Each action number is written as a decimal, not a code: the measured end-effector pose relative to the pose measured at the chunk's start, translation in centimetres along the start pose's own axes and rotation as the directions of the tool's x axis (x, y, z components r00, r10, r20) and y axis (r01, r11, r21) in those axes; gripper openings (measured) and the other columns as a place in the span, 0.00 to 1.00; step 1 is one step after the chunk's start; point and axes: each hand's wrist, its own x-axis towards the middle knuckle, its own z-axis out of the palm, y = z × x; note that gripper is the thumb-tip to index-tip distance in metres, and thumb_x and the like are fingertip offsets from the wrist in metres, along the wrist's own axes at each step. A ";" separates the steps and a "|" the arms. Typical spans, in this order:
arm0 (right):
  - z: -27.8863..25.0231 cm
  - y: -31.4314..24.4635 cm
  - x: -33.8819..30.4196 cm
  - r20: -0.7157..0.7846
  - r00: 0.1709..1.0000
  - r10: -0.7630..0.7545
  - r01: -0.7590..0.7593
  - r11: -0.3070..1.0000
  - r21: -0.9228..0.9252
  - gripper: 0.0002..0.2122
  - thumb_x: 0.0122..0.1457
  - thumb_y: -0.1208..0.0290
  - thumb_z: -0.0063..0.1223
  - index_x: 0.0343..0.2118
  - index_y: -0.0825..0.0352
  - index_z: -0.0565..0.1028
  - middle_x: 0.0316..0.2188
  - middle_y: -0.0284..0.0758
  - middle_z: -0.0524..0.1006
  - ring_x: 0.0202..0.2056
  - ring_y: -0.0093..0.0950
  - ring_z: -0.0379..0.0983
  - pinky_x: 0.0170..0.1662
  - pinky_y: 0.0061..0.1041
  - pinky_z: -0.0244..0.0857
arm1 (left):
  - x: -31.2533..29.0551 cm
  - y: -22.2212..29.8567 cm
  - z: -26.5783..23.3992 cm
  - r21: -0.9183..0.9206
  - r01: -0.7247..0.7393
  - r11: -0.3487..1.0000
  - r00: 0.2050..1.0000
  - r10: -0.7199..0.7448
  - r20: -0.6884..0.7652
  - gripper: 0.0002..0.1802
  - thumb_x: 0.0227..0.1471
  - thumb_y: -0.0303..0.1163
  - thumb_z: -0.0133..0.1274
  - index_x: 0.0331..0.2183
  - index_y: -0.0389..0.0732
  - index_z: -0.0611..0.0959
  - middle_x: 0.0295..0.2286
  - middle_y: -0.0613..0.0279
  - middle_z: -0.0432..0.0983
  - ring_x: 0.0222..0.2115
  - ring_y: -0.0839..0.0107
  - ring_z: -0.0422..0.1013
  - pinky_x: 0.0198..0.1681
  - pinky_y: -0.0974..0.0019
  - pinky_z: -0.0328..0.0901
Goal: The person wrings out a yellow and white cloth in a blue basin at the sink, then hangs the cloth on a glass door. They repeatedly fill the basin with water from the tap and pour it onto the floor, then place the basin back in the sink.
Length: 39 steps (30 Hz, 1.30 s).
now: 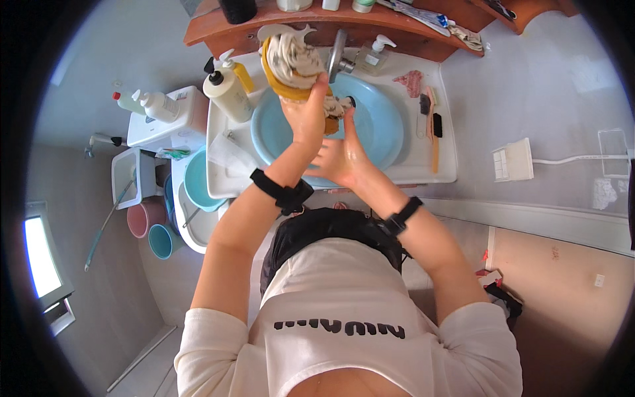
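My left hand [305,120] is closed around a bulky object with cream, dark-speckled folds and a mustard-yellow edge [291,65]; its exact kind is unclear. It is held up above the left part of a light-blue basin [387,126]. A lower, speckled part of it with a yellow patch hangs to the right of my left hand. Just below that part is my right hand [342,161], its thumb pointing up close to it and its fingers spread. Whether the thumb touches it I cannot tell. Both wrists wear black straps.
The basin sits in a white sink counter [433,173] under a metal faucet [337,54]. Pump bottles, including a cream one [227,96], stand to the left. Brushes [434,129] lie on the right. A wooden shelf [337,21] runs behind; buckets [147,218] stand at lower left.
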 end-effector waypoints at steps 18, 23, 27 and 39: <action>-3.9 -8.4 -0.9 0.192 0.968 -0.165 0.182 0.980 -0.075 0.17 0.55 0.64 0.51 0.45 0.68 0.67 0.34 0.37 0.74 0.38 0.30 0.72 0.41 0.33 0.69 | -9.6 0.4 0.1 -0.281 0.915 0.290 0.403 -0.609 0.684 0.39 0.49 0.62 0.43 0.54 0.45 0.63 0.46 0.51 0.66 0.42 0.53 0.68 0.46 0.48 0.65; -3.8 -11.7 -1.8 0.260 0.965 0.020 0.119 0.853 -0.509 0.17 0.52 0.66 0.56 0.42 0.68 0.68 0.34 0.37 0.74 0.35 0.28 0.73 0.40 0.30 0.70 | -9.1 0.6 1.2 0.005 0.887 0.461 0.377 -0.732 0.567 0.31 0.46 0.51 0.56 0.44 0.37 0.72 0.32 0.57 0.75 0.29 0.65 0.74 0.34 0.64 0.71; -3.5 -13.5 -1.0 0.083 0.997 -0.005 0.071 0.566 -0.821 0.17 0.49 0.70 0.61 0.40 0.69 0.69 0.31 0.36 0.74 0.32 0.27 0.73 0.34 0.26 0.70 | -9.3 -0.7 3.7 0.189 0.852 0.489 0.362 -0.809 0.464 0.19 0.43 0.41 0.59 0.35 0.40 0.74 0.27 0.60 0.75 0.24 0.69 0.73 0.29 0.65 0.70; -4.1 -12.2 3.2 0.108 0.944 -0.312 -0.144 -0.683 -0.717 0.29 0.43 0.64 0.57 0.46 0.74 0.62 0.37 0.50 0.74 0.41 0.44 0.72 0.44 0.34 0.66 | -9.0 -6.4 6.9 0.340 0.638 0.691 0.669 -0.716 0.199 0.31 0.38 0.43 0.63 0.40 0.33 0.70 0.33 0.57 0.74 0.33 0.67 0.73 0.34 0.64 0.68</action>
